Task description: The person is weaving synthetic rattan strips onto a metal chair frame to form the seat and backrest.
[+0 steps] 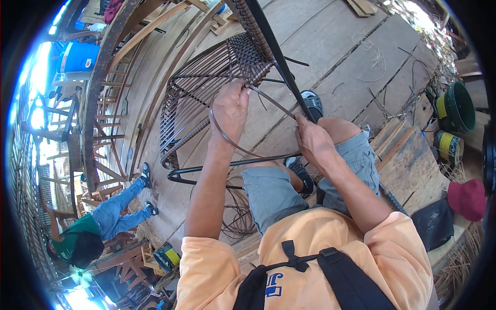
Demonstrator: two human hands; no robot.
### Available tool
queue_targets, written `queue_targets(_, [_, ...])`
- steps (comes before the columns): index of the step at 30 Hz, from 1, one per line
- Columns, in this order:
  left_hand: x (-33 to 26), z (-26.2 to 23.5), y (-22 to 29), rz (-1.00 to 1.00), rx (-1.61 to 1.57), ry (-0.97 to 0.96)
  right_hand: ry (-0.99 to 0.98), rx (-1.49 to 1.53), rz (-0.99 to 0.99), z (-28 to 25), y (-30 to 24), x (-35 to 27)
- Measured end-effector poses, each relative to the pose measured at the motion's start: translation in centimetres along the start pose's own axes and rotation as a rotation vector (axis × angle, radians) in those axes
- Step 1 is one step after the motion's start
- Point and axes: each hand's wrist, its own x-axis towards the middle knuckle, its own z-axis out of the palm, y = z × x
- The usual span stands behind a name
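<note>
The person's left hand (230, 108) is raised in front of the body with its grip pinching a long, thin, glossy brown strand (271, 99) between thumb and fingers. From there the strand runs slantwise to the right hand (314, 140), whose grip is also closed on it, just beside a straight black bar (283, 57); whether those fingers touch the bar as well, I cannot tell. A slack brown loop (226, 137) hangs below the left hand and curves toward the right knee.

Beyond the left hand, a black-framed panel of parallel brown strands (199, 88) stands on the pale brown floor with dark seams (320, 46). Its far corner carries a dense dark brown weave (248, 54), next to a closely wrapped brown rod (252, 26). A bent black tube (232, 163) crosses under the left forearm, near the grey-blue shorts (356, 163).

A loose tangle of brown strands (238, 217) lies on the floor by the left knee. To the right are a dark green bucket (460, 106), a flat, stained wooden board (416, 160) and a dark red cloth hat (466, 200). At far left, a co-worker in a green shirt (72, 237) is near a slatted wooden structure (108, 137).
</note>
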Motion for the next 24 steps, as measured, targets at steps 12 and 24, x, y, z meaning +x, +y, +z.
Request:
queue_targets(12, [0.2, 0.3, 0.0, -0.067, 0.101, -0.051, 0.034, 0.953, 0.157, 0.7, -5.9, 6.3])
queue_targets(24, [-0.4, 0.4, 0.2, 0.024, 0.126, 0.012, -0.071, 1.177, 0.341, 4.2, -1.6, 6.2])
